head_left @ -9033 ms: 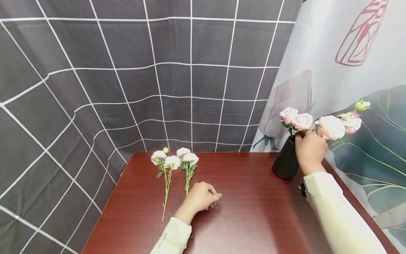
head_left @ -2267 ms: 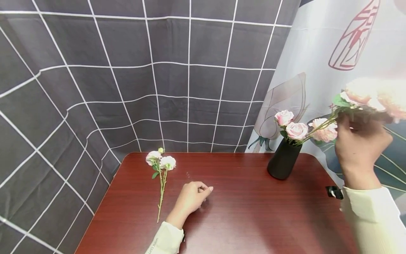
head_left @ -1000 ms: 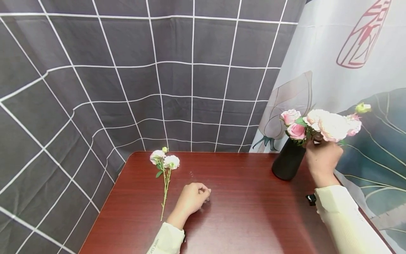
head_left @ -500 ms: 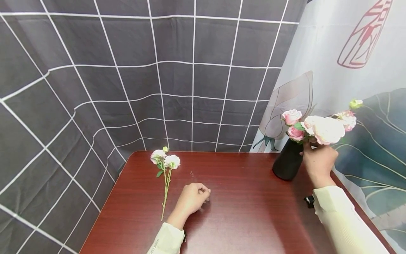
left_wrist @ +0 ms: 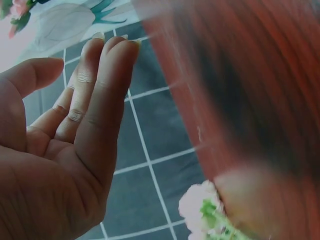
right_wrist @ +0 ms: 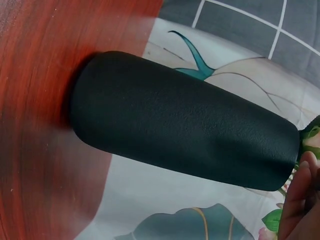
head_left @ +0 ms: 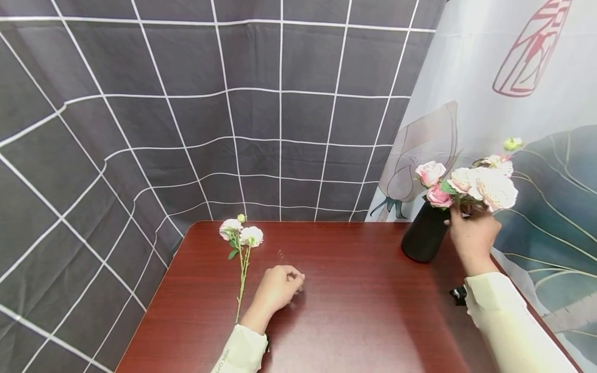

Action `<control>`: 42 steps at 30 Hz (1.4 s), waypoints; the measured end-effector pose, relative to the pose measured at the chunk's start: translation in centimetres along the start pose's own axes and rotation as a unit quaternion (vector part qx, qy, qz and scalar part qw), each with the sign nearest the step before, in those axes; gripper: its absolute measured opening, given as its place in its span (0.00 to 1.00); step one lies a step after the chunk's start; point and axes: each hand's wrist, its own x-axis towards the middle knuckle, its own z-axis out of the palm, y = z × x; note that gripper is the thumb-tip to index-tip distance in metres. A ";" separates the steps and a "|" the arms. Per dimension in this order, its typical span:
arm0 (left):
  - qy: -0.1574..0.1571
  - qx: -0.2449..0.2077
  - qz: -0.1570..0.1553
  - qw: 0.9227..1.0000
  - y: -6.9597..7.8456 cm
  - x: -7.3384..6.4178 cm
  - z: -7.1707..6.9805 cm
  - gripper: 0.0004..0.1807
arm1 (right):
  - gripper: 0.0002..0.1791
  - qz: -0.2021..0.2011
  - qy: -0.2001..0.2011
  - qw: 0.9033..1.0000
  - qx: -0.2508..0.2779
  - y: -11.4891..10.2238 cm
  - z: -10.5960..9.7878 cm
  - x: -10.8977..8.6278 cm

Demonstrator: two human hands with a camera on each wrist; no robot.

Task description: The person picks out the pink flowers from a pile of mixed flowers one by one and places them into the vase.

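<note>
The black vase (head_left: 423, 234) stands on the table at the right, with pink roses (head_left: 435, 184) and pale peony-like flowers (head_left: 489, 186) at its mouth. My right hand (head_left: 474, 235) is at the vase's mouth, its fingers curled round a flower stem beneath the pale blooms. In the right wrist view its fingertips (right_wrist: 300, 187) lie close by the rim of the vase; the stem between them is mostly hidden. My left hand (head_left: 279, 287) rests over the table, loosely curled and holding nothing. To its left lies a white flower sprig (head_left: 243, 259) with two blooms and a bud.
The reddish-brown wooden table (head_left: 354, 311) ends at the back against a dark grey curtain (head_left: 252, 119) with white grid lines. A pale printed cloth (head_left: 471, 67) hangs along the right side, close behind the flowers.
One of two white sprigs has left the table's left side. My right hand held flowers out to the right, then brought them to the vase's mouth. The left hand has barely moved.
</note>
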 end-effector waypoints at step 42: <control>0.037 0.266 -0.177 0.947 -13.0 3.1 -5.1 0.13 | 0.04 -0.123 -0.364 0.918 -0.102 -3.7 6.3 -15.2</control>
